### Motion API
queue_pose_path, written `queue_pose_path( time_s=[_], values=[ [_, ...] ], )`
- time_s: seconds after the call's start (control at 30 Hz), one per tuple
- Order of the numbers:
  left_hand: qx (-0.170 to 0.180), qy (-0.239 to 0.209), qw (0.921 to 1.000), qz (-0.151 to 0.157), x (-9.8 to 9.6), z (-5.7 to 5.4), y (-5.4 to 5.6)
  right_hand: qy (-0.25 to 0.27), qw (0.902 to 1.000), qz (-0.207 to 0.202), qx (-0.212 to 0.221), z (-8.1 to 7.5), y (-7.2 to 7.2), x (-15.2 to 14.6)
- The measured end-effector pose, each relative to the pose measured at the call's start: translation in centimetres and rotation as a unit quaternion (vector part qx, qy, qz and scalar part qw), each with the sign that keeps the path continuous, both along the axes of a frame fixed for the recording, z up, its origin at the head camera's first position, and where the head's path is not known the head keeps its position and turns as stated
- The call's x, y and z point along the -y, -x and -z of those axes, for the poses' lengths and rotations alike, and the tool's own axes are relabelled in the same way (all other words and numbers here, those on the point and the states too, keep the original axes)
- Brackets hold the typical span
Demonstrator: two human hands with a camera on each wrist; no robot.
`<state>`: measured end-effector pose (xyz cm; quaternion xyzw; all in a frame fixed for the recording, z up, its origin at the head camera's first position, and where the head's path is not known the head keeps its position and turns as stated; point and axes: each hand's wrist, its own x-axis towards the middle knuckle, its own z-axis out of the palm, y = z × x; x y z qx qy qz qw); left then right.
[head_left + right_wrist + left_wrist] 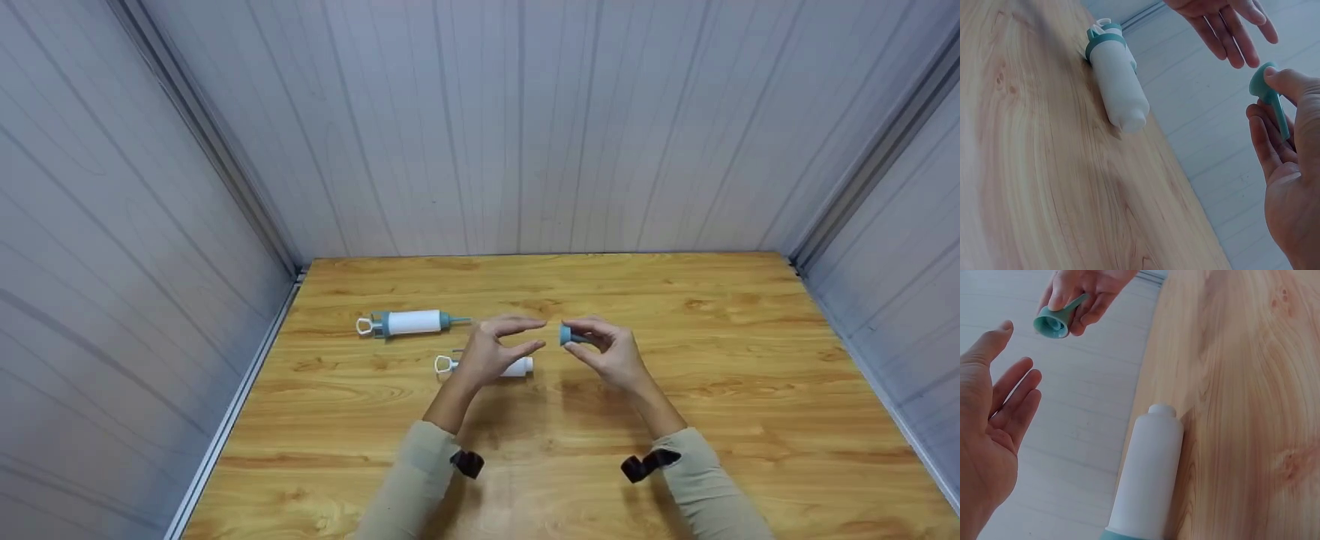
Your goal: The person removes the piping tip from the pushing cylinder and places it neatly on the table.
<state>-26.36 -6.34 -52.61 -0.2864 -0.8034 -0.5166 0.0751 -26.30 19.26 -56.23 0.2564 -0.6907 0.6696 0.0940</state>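
Observation:
My right hand point(616, 361) pinches a teal nozzle cap point(1262, 83) between thumb and fingers. The cap has a wide cup end with threads inside point(1054, 325) and a thin spout pointing back toward the right palm. Facing it, my left hand point(484, 354) holds nothing; its thumb and fingers are spread apart, short of the cap. Below the left hand lies a white syringe barrel point(1148, 467) with a bare narrow neck, a teal collar and a white ring handle point(445, 364). The left hand hides part of this barrel in the head view.
Farther back to the left lies another syringe point(415, 322), with a teal nozzle cap on its front and a white ring handle. Both syringes rest on the wooden table point(720, 442). Pale panel walls point(487, 135) enclose the table at the back and sides.

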Motion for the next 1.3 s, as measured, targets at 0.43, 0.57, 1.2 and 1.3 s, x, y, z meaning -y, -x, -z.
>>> queue_pose_path(
  time_s=[0.43, 0.57, 1.2, 1.3],
  values=[
    [0.004, -0.040, 0.9992, 0.004, -0.8, 0.3, 0.1, 0.002, 0.9996, -0.023, -0.014, -1.1, -0.3, 1.0],
    [0.007, -0.044, 0.9990, 0.007, -0.9, 0.5, 0.0, 0.004, 0.9994, -0.031, -0.017, -1.1, -0.2, 1.3],
    [0.004, -0.047, 0.9989, 0.008, -0.9, 0.3, 0.1, -0.012, 0.9995, -0.028, -0.010, -1.0, -0.2, 1.3],
    [-0.001, -0.049, 0.9988, 0.001, -0.8, 0.2, 0.1, -0.009, 0.9995, -0.026, -0.013, -1.0, -0.1, 1.0]
  ],
)
